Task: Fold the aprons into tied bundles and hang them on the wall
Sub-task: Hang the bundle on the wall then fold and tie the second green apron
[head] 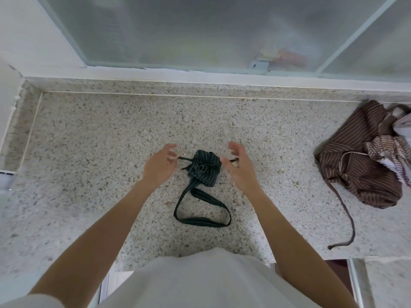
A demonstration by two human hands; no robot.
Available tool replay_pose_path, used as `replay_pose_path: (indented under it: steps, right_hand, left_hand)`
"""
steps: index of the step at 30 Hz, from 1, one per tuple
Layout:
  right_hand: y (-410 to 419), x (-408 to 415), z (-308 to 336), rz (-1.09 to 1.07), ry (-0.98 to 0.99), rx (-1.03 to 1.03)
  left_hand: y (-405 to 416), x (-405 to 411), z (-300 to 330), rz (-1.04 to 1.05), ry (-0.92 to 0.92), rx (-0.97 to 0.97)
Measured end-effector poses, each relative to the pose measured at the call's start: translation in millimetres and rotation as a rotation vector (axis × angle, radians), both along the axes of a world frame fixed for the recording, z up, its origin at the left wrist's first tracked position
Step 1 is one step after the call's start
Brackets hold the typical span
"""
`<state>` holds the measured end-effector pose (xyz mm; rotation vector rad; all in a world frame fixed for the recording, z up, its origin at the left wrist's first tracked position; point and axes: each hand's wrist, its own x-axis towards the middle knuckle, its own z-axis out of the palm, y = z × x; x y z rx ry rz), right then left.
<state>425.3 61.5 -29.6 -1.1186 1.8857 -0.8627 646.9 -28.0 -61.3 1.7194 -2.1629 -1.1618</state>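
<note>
Both hands, left hand [160,165] and right hand [239,165], pinched the cord ends at nine and three o'clock of the bundle [204,167], tightening its knot; hanging comes next.

Two bare forearms reach forward, side by side. The left hand [160,163] and the right hand [239,166] face each other, palms inward, fingers loosely curled.

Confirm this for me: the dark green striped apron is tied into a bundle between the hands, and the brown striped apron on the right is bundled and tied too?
Not quite. In the head view the dark green striped bundle does sit tied between the left hand and right hand, but the brown striped apron lies loose and crumpled on the countertop, its tie trailing, not bundled.
</note>
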Motion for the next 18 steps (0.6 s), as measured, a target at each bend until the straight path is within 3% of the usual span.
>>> replay_pose_path:
  steps: [3,7,10,13,18]
  right_hand:
    - [12,8,5,-0.118,0.235,-0.106]
    - [39,33,-3,-0.157,0.381,-0.136]
    - [74,51,-25,0.132,0.515,-0.077]
    - [115,63,-48,0.441,0.552,0.036]
    - [171,64,-54,0.477,0.590,0.125]
  left_hand:
    - [27,5,12,0.180,0.239,0.053]
    - [66,9,3,0.069,0.199,0.233]
    - [89,8,-10,-0.101,0.095,0.171]
    - [94,9,-11,-0.079,0.123,0.114]
    - [90,20,2,-0.002,0.299,0.201]
